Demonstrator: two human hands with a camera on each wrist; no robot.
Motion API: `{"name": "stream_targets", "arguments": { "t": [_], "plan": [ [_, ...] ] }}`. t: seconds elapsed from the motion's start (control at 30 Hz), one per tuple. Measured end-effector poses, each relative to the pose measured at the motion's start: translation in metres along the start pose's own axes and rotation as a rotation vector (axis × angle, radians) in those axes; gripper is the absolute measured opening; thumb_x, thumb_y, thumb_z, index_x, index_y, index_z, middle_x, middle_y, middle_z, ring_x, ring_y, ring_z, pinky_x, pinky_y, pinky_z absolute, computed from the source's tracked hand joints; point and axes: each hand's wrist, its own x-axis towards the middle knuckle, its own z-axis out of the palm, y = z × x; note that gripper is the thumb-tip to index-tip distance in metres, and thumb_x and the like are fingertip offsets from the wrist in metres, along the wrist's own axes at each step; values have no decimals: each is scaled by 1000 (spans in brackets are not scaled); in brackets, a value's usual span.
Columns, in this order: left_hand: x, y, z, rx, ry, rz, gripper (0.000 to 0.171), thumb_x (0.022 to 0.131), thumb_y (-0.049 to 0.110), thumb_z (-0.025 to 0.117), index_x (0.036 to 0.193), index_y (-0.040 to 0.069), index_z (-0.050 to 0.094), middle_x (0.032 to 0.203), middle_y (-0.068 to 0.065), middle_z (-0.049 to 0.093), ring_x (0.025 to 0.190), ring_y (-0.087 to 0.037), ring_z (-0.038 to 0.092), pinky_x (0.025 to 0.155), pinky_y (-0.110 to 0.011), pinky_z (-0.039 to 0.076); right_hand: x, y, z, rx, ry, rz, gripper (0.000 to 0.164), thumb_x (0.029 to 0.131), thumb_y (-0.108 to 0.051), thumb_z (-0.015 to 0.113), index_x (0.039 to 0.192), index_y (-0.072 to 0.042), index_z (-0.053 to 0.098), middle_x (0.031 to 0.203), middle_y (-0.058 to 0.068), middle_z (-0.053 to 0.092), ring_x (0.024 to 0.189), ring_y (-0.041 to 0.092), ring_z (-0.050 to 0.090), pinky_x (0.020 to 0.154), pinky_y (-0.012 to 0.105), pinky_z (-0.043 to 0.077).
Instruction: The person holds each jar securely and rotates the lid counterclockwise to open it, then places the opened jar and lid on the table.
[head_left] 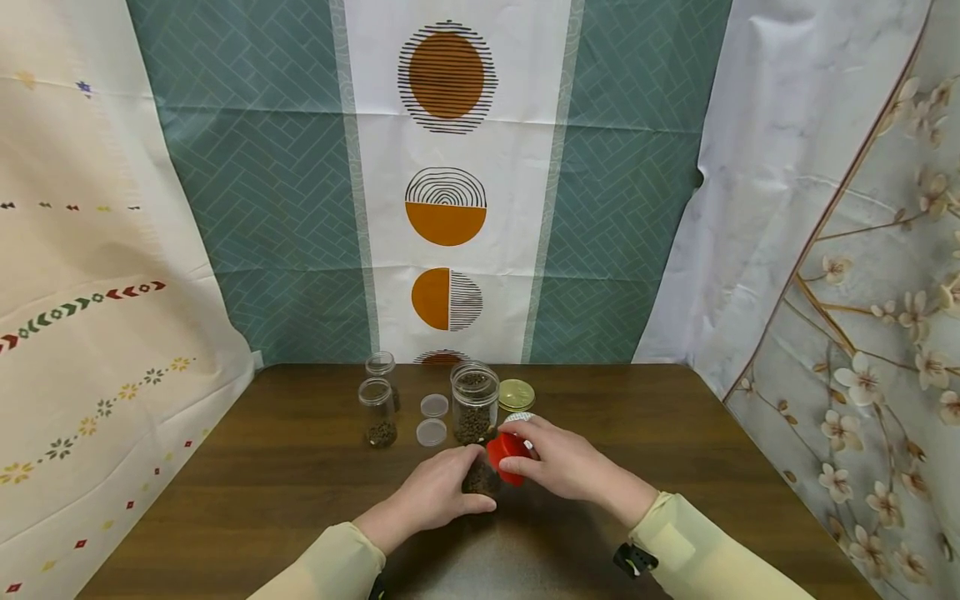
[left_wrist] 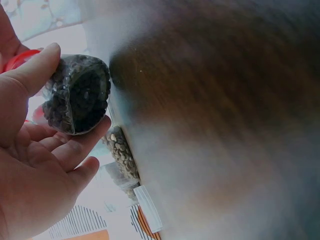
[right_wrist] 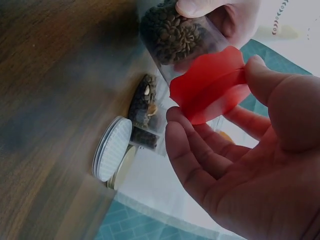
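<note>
My left hand [head_left: 435, 492] grips a clear jar [left_wrist: 82, 95] partly filled with small dark brown pellets, tilted in the left wrist view. My right hand [head_left: 562, 458] pinches a red scalloped cap-like piece [right_wrist: 210, 85] between thumb and fingers, by the mouth end of that jar. Whether the red piece is seated on the rim cannot be told. Just behind the hands stands a larger clear jar [head_left: 475, 408] holding brown pellets. A white lid [right_wrist: 114, 150], part of a small stack, lies beyond my right fingers.
Two slim clear jars [head_left: 378, 417] with some dark contents stand at the left. Two translucent lids [head_left: 431, 432] lie between them and the large jar. Gold-coloured lids [head_left: 517, 393] rest to its right. Patterned curtains [head_left: 262, 208] hang behind the wooden table [head_left: 247, 467].
</note>
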Motion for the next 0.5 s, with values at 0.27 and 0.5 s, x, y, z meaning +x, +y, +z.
{"name": "stream_targets", "arguments": {
  "t": [0.27, 0.5],
  "plan": [
    [0, 0, 0, 7, 6, 9, 57, 90, 38, 95, 130, 10, 67, 125, -4, 74, 117, -27, 69, 99, -52, 57, -3, 3, -3, -18, -20, -70, 52, 105, -32, 79, 153, -20, 62, 135, 0, 63, 102, 19, 68, 86, 43, 57],
    [-1, 0, 0, 7, 9, 20, 59, 89, 39, 95, 131, 9, 66, 125, -4, 74, 118, -27, 70, 98, -53, 57, -4, 3, -5, -14, -34, -123, 53, 104, -23, 81, 153, -19, 61, 143, 1, 61, 112, 19, 67, 95, 46, 57]
  ]
}}
